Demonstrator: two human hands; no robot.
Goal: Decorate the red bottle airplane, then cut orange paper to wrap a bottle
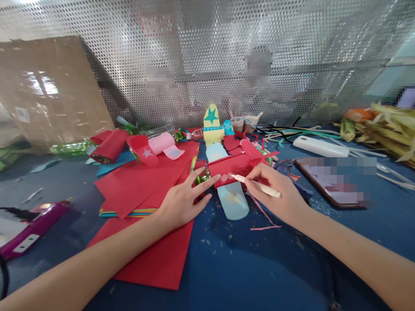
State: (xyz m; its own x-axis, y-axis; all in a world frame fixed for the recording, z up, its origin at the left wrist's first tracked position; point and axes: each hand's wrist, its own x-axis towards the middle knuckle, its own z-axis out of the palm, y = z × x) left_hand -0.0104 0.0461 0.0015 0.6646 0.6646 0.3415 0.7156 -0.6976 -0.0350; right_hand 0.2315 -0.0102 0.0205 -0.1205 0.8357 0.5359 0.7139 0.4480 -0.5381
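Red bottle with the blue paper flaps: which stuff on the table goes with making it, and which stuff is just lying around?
Seems to belong:
- red paper-wrapped bottle
- pink dots
- light blue paper flap
- white stick tool, in the right hand
- probably the red paper sheets

Probably just lying about:
- phone
- purple power strip
- corn husks

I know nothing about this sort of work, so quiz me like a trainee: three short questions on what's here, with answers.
1. What colour is the star on the yellow paper piece?
A) orange
B) green
C) pink
2. True or false: the smartphone lies to the right of the red paper sheets.
3. Fill in: the ____ hand holds the white pen.

Key: 1 B; 2 true; 3 right.
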